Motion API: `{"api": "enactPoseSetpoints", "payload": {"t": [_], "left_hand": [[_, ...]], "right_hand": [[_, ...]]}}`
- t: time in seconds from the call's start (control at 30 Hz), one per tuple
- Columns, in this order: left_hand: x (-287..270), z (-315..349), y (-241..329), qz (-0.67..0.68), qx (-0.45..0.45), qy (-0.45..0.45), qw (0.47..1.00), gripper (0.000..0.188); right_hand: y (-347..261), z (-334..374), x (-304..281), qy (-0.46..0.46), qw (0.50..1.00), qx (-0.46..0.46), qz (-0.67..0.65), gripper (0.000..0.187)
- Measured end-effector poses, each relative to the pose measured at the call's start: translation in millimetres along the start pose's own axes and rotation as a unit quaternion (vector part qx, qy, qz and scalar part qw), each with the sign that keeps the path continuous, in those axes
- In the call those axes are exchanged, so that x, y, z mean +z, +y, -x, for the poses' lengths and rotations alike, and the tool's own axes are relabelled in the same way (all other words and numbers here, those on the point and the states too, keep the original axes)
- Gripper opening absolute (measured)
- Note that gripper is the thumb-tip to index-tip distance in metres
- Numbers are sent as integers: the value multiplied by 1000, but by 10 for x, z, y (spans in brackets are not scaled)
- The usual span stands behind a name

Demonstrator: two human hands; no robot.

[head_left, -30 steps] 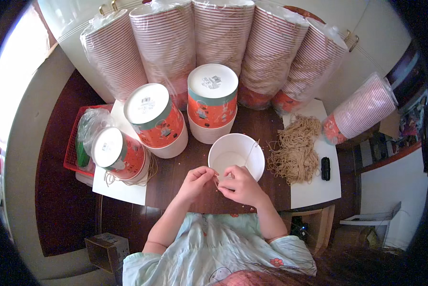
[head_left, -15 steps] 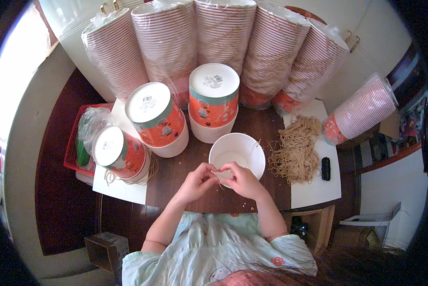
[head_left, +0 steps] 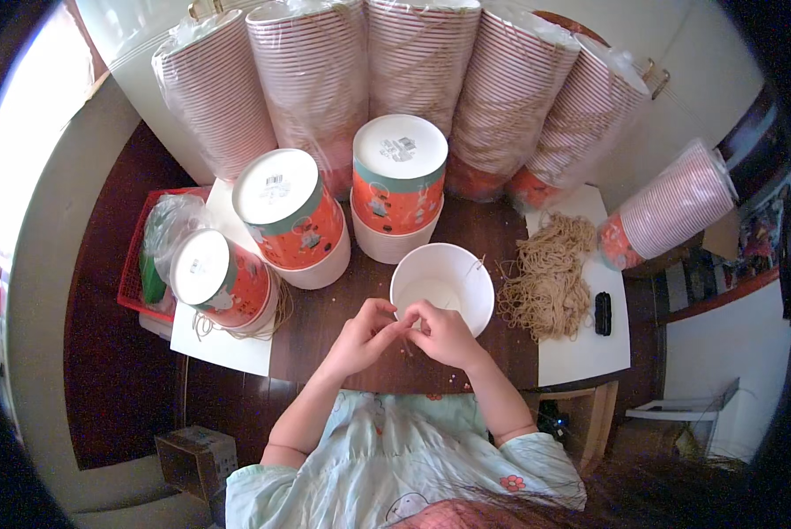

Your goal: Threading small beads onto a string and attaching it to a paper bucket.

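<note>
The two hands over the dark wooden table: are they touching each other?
Touching. The head view shows the left hand and right hand meeting at the fingertips, just before the white paper bowl.

Bright daylight is coming in from the far left of the hands [head_left: 409, 331], washing that edge out to a white glow, while the right side and the corners are fading to black. Soft light is falling on the white bowl [head_left: 442, 286] just past the fingers, and shiny glare is sitting on the plastic-wrapped cup stacks [head_left: 417, 75] further back. Straight lines are bending near the rim, and things there are looking a little blurry.
</note>
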State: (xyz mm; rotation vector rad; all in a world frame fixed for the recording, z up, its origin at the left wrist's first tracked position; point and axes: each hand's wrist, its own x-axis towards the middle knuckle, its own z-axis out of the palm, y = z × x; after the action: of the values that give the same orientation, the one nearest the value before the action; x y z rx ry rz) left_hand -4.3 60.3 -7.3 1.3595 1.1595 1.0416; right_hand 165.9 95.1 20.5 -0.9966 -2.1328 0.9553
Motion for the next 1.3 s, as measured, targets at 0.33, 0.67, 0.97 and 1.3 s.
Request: {"api": "enactPoseSetpoints", "payload": {"t": [0.33,0.67,0.97,1.3], "left_hand": [[248,160,-131,-198,75,145,967,17],[243,109,-183,-256,182,220,924,12],[232,29,-59,-212,203,232,927,17],[214,46,-162,-90,126,177,972,15]], "right_hand": [[78,-9,1,9,993,94,-76,27],[81,4,-1,5,992,88,-89,24],[99,-8,15,8,993,73,-96,23],[75,-20,8,7,994,73,-86,23]]}}
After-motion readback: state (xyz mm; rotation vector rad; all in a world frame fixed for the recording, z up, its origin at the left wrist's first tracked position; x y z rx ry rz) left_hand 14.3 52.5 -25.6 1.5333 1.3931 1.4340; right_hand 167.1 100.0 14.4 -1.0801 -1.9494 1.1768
